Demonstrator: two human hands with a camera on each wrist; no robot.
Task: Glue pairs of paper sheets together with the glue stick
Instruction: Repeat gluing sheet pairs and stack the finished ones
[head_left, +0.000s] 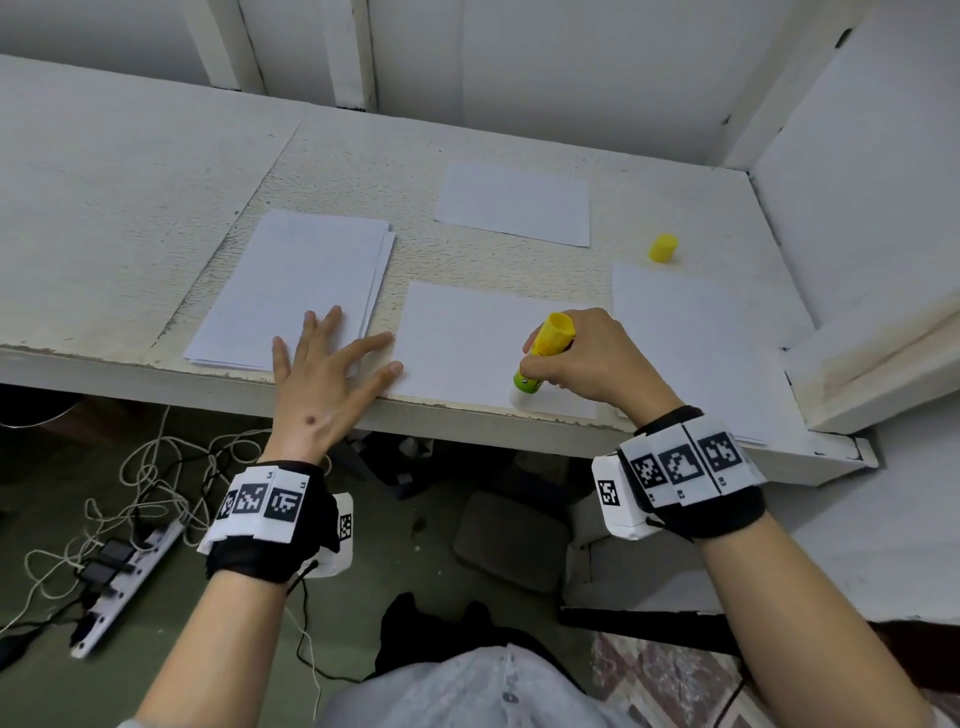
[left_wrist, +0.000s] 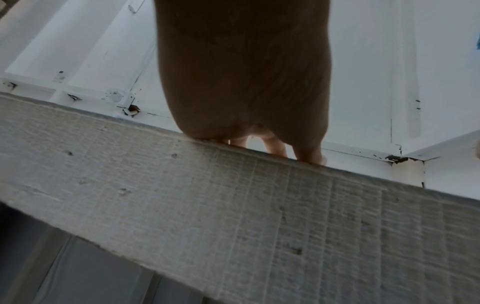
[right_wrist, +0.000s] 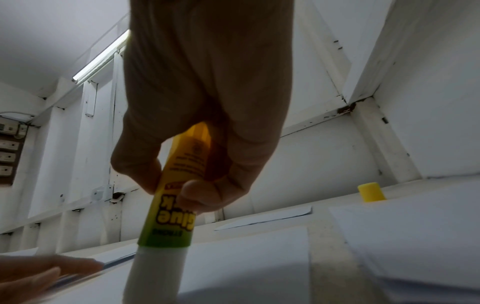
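Glue stick (head_left: 543, 354): yellow barrel shading to green at the working end, uncapped, held in the right hand (head_left: 597, 358) with fingers and thumb curled round the barrel; long axis tilted, yellow base up and toward the far side, green end down and toward the near edge, white glue tip set on the centre sheet (head_left: 467, 343). Label, read upside down in the right wrist view: "glue" in large yellow letters outlined black and "STRONG" on the green band; the small print higher on the barrel is too blurred to read. Cap (head_left: 663, 248): yellow, standing apart from the stick at far right on the bench (head_left: 130, 182). Centre sheet: white, blank, lying flat at the near edge of the bench. Left hand (head_left: 322, 374): fingers straight and spread, holding nothing, thumb and forefinger at the left edge of the centre sheet, other fingers over the near corner of the paper stack (head_left: 296, 286). Paper stack: white, several sheets slightly fanned, left of the centre sheet. Right sheet (head_left: 691, 338): white, just beside the right hand. Far sheet (head_left: 514, 202): white, lying alone beyond the centre sheet. Wrist bands (head_left: 680, 467): black, carrying square black-and-white coded markers.
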